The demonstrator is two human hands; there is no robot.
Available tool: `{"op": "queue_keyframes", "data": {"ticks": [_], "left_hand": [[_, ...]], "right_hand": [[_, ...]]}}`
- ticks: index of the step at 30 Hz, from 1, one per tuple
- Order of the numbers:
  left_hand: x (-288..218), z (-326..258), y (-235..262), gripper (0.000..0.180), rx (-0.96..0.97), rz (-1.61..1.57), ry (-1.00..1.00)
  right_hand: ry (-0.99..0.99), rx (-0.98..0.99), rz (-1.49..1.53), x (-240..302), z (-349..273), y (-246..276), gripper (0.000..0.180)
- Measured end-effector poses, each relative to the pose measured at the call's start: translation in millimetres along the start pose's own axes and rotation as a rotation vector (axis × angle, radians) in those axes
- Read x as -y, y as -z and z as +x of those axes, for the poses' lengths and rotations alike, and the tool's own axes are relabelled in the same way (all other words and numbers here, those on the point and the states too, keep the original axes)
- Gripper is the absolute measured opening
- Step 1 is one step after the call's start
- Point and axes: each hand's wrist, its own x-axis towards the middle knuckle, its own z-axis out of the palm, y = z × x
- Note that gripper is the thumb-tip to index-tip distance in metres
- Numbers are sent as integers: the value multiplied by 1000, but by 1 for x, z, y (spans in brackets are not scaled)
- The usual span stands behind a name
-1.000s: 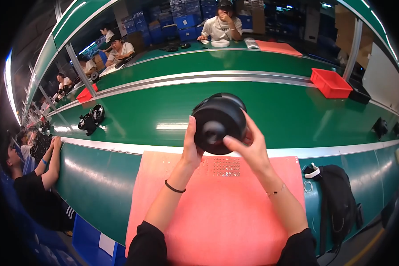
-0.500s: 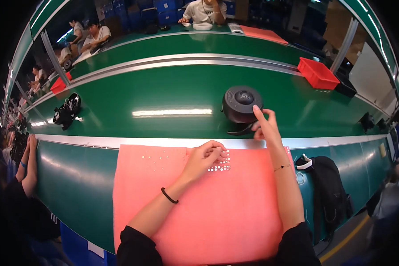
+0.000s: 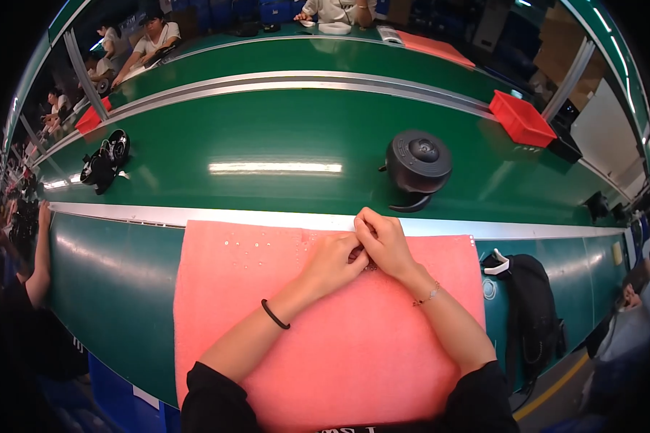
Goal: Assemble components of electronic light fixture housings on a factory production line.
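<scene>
My left hand (image 3: 334,265) and my right hand (image 3: 385,242) meet above the far part of a pink cloth (image 3: 325,346). Their fingers are bent and pinched together at the tips. Whatever sits between them is too small or hidden to make out. A few small shiny pieces (image 3: 372,266) peek out below the fingers; the hands cover the others there. More tiny pale pieces (image 3: 258,245) lie scattered on the cloth's far left part. Beyond my right hand, a black round device (image 3: 419,164) with a domed centre stands on the green surface, apart from both hands.
A black bag (image 3: 533,307) lies right of the cloth, beside a white ring-shaped item (image 3: 490,289). Black cabled items (image 3: 107,162) sit at the left on the green surface. A red bin (image 3: 521,119) stands far right. Co-workers sit opposite and at the left.
My right hand has left the black round device and come down and left to meet my left hand. The device now stands farther right and is turned. The whole view has shifted slightly.
</scene>
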Motion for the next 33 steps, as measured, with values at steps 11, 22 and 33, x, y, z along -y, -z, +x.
{"op": "queue_keyframes", "data": {"ticks": [11, 22, 33], "left_hand": [[-1, 1, 1, 21, 44, -18, -24], [-41, -49, -35, 64, 13, 625, -245], [-40, -49, -37, 62, -17, 641, -274]], "right_hand": [[-43, 43, -9, 4, -2, 3, 19], [-38, 122, -72, 7, 1, 2, 12], [-31, 137, -67, 7, 0, 3, 14]]}}
